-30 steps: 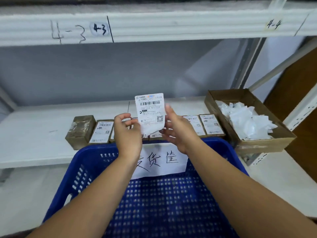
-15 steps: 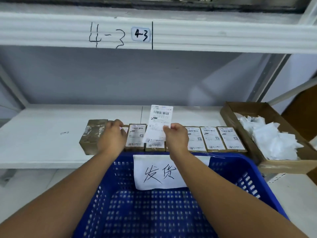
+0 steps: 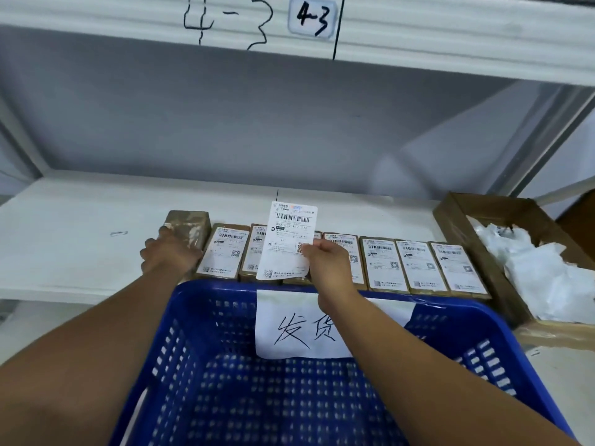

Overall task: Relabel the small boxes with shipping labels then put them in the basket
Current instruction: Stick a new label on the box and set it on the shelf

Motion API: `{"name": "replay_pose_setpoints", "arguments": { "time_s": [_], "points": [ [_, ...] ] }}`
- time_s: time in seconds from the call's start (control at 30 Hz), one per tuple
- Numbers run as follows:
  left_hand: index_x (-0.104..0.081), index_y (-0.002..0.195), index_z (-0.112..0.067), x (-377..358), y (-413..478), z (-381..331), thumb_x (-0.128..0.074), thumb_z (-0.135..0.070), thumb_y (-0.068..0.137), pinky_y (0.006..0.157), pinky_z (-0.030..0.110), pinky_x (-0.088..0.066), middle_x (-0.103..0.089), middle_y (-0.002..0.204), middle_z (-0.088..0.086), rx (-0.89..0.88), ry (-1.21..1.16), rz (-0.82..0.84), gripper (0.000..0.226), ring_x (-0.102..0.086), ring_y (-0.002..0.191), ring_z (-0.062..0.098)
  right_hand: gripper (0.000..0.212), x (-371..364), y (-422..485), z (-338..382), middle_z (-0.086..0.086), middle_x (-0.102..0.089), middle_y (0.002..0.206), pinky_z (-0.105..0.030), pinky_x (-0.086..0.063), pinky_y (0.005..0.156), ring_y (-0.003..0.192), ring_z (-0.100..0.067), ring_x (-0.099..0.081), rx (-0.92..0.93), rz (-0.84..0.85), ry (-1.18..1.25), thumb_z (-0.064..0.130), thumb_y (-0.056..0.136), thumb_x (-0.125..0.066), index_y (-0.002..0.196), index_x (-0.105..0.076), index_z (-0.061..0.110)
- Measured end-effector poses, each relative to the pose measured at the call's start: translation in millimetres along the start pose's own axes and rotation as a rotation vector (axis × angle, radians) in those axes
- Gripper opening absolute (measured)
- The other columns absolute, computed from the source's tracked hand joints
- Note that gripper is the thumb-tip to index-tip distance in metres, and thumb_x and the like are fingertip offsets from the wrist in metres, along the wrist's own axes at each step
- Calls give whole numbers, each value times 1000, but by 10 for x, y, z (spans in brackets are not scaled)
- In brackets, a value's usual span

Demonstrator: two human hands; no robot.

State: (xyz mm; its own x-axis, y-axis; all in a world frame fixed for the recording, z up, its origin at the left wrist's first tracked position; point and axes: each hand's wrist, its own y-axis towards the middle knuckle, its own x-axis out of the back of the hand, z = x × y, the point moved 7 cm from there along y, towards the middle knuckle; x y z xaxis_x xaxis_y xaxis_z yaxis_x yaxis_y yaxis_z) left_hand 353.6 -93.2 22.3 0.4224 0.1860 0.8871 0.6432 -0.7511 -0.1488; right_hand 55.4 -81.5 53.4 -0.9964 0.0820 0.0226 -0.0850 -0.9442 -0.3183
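Both bare forearms [image 3: 96, 349] stretch forward, the left grip [image 3: 170, 252] with fingers curled over the brown box [image 3: 190, 222] and the right grip [image 3: 325, 262] pinching the right edge of a shipping label [image 3: 288, 239] held upright.

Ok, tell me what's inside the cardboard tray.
Crumpled white paper scraps pile up in the tray; whatever lies under them is covered, and its right end runs out of frame.

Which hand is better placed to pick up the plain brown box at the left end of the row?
Left. The left hand touches the plain brown box, while the right hand is further along the row and pinches the loose shipping label.
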Motion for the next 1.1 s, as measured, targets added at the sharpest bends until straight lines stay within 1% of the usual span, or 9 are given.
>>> {"name": "replay_pose_setpoints", "arguments": {
  "time_s": [0.13,0.33,0.4,0.5,0.63,0.8,0.9,1.0,1.1],
  "points": [
    [-20,141,-6,-8,-4,45,-66,-34,84,94,48,-36,-38,130,30,-45,-50,-92,78,-36,120,45,23,-19,-3,-16,-11,-65,85,-35,-41,72,79,-23,-57,0,-7,18,10,91,-57,69,-56,16],
    [-18,146,-5,314,-287,40,-75,-28,78,103,52,-30,-26,140,27,-138,-322,-357,91,-27,123,48,25,-5,-192,92,-3,-69,83,-29,-40,62,71,-20,-56,24,5,47,9,93,-54,71,-60,17],
    [-17,148,-6,426,-430,-12,-77,-28,77,106,52,-29,-25,141,24,-180,-406,-381,95,-25,124,47,23,21,-315,171,-3,-72,90,-30,-44,64,76,-20,-61,31,11,94,7,94,-55,74,-63,16],
    [-12,150,-9,547,-724,-173,-77,-34,75,108,49,-28,-23,143,19,-245,-459,-316,102,-26,128,42,13,112,-542,327,-12,-73,98,-29,-49,65,81,-23,-64,52,38,161,7,92,-60,83,-68,12],
    [-10,151,-11,651,-1269,-464,-77,-29,74,96,35,-41,-27,138,13,-352,-513,-168,103,-48,118,32,11,361,-868,517,-8,-75,99,-18,-49,57,81,-18,-66,81,92,229,6,92,-60,87,-69,10],
    [-11,151,-16,686,-2020,-855,-80,-34,72,87,25,-37,-29,131,8,-460,-559,-28,107,-48,116,23,9,644,-1220,557,-9,-74,98,-27,-51,73,83,-17,-68,44,136,419,5,93,-59,90,-67,8],
    [-17,149,-15,659,-2370,-1023,-84,-36,64,88,26,-41,-31,124,8,-504,-503,18,110,-51,110,26,10,730,-1362,570,-13,-73,106,-35,-52,82,91,-23,-68,65,150,462,6,94,-57,95,-67,4],
    [-31,137,-10,626,-2645,-1130,-70,-56,51,89,40,-50,-31,110,4,-515,-498,61,105,-50,105,27,12,784,-1457,567,-9,-74,99,-33,-49,74,88,-22,-68,74,165,481,8,95,-55,96,-67,7],
    [-33,136,-13,642,-2797,-1182,-64,-60,49,92,40,-49,-28,109,1,-500,-501,70,104,-45,113,27,13,838,-1506,531,-4,-75,91,-36,-50,78,87,-20,-67,37,171,509,12,96,-53,90,-65,13]
  ]
}}
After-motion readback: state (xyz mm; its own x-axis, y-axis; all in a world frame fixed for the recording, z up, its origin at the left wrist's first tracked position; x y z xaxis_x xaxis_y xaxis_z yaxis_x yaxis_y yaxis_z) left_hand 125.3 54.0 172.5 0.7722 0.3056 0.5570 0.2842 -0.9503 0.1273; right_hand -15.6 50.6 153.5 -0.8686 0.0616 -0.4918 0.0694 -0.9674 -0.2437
